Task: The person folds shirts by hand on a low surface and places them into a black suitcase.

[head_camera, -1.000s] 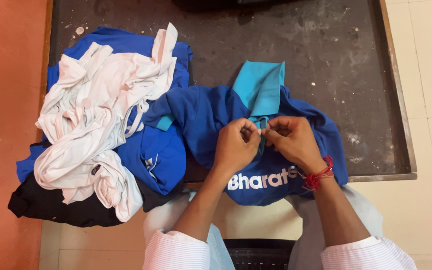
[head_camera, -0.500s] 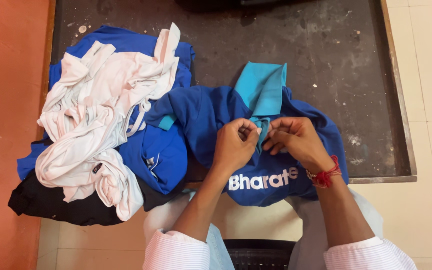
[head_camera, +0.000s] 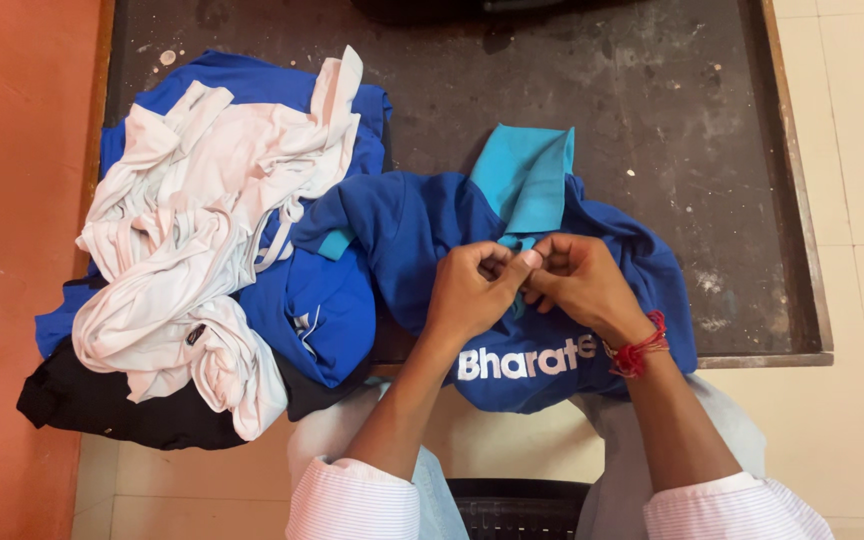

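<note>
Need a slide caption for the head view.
Both hands, left hand and right hand, pinch the placket of a blue polo shirt on a dark table.

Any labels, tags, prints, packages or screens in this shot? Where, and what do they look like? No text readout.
White block lettering printed across the chest of the royal-blue polo shirt, just below both hands, near the table's front edge.
Small dark rectangular tag on the crumpled white garment, low on the pile at left.
Small white mark on the second blue garment, beside the pile; too small to make out.
No packages, signs or screens.
</note>
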